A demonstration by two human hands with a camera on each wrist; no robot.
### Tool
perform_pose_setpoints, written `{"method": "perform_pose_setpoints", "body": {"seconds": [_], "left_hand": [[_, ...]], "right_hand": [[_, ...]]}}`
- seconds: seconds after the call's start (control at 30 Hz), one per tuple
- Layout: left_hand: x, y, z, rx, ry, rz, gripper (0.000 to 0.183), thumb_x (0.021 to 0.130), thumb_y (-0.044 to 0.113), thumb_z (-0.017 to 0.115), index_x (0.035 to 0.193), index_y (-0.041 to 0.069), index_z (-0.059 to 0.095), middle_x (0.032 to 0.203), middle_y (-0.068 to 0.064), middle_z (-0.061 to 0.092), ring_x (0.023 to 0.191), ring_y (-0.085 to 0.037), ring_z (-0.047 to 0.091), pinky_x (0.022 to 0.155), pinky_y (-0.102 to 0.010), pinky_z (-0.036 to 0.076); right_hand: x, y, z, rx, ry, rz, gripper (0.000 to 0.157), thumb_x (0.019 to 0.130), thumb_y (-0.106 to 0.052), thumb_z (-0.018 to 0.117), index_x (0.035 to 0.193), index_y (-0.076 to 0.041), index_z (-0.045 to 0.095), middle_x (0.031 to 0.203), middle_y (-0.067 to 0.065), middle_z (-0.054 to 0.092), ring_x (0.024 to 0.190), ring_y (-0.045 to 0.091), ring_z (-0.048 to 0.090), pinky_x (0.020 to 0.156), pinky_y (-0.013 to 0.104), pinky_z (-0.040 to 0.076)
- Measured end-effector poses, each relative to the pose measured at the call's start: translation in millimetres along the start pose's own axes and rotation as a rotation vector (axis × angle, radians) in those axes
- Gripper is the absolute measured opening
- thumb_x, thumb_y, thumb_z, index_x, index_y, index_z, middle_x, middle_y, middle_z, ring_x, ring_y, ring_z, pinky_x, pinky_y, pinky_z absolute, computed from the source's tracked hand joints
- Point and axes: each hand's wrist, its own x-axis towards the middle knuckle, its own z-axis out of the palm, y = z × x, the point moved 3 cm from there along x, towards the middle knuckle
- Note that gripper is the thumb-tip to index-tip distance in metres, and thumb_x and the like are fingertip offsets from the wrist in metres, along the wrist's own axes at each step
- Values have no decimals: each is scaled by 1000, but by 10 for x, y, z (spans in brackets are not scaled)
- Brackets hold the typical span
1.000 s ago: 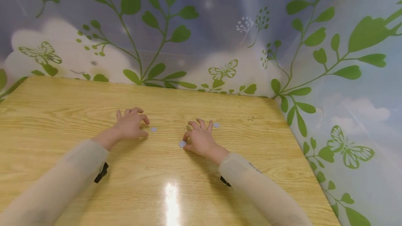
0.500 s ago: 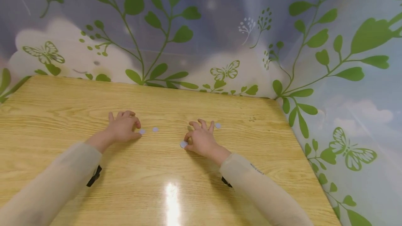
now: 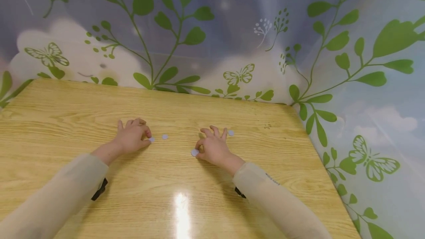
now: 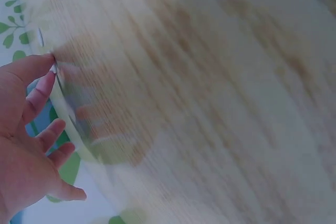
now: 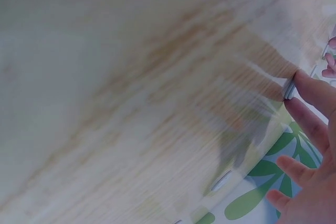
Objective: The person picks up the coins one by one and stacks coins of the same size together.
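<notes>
Pale lilac and flat, a small round middle disc (image 3: 165, 137) lies on the glossy wood-grained counter (image 3: 142, 194) between the two hands, and I place everything by it. Just to its left, the left hand (image 3: 134, 138) has a narrow pinch, thumb and finger holding a matching thin lilac disc (image 3: 152, 140). To its right and nearer the wearer, the right hand (image 3: 215, 149) pinches a pale round piece (image 3: 194, 152); from the right wrist its edge looks layered, so it may be more than one, but I cannot tell. Well to the right of the middle disc, a flat lilac outer disc (image 3: 231, 133) lies just beside the right hand's spread fingers; I cannot make out whether they touch.

What worries me most is the grip. Pieces this thin give the fingertips little edge, so I judge that a loose or uneven squeeze could let either one slip. If the right hand does hold several, I expect they could slide out of line. A short drift of the left hand toward the middle disc might knock it across the smooth surface. Equally, if the right hand swings away from the middle disc, its spare fingers could sweep the outer disc aside.
</notes>
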Motion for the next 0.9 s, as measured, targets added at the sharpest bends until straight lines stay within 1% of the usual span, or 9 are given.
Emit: {"method": "perform_pose_setpoints", "body": {"seconds": [0.1,0.2,0.37,0.5,0.57,0.7,0.83,0.9], "left_hand": [[-15,5,10,2,3,-2,7,85,19,66,88,12,64,136,-30,39,127,-54,28,96,-79,-1],[-34,21,29,26,13,9,6,84,19,67,86,13,65,135,-29,41,126,-53,30,96,-79,0],[-84,102,59,61,39,40,6,82,20,69,81,16,65,132,-28,46,125,-52,34,96,-80,2],[-119,159,92,74,49,55,7,81,20,70,80,17,65,132,-27,47,124,-51,36,95,-80,4],[-133,181,111,77,53,61,6,81,20,70,80,17,65,131,-26,48,124,-50,36,95,-80,4],[-172,231,153,78,52,71,7,81,20,70,79,19,64,132,-24,48,125,-48,37,97,-79,4],[-214,282,195,82,57,85,8,80,20,71,78,19,64,131,-23,49,125,-46,38,98,-79,4],[-227,304,216,77,57,87,8,80,20,72,77,19,64,131,-23,49,125,-46,38,98,-79,5]], "right_hand": [[5,-7,3,-9,3,-3,19,78,-36,74,94,-24,73,146,9,38,138,39,21,102,74,10],[9,-14,6,-14,4,-6,19,79,-36,74,94,-24,73,146,9,38,138,39,22,102,75,10],[8,-25,2,-16,11,-12,19,78,-36,74,94,-24,73,145,10,39,138,39,22,102,75,10],[15,-27,-10,7,5,-12,20,79,-36,74,94,-23,73,146,11,38,138,40,21,102,75,9],[29,-26,-24,33,2,-4,23,79,-37,73,96,-21,72,146,11,38,138,40,21,102,74,8],[106,-54,-87,65,27,11,26,82,-38,70,101,-20,70,145,11,40,138,39,22,103,73,10],[233,-147,-157,54,50,16,23,85,-36,67,102,-21,70,144,10,41,137,37,24,105,71,12],[303,-213,-180,48,42,20,22,87,-35,65,103,-21,70,144,9,41,138,36,24,105,71,11]]}}
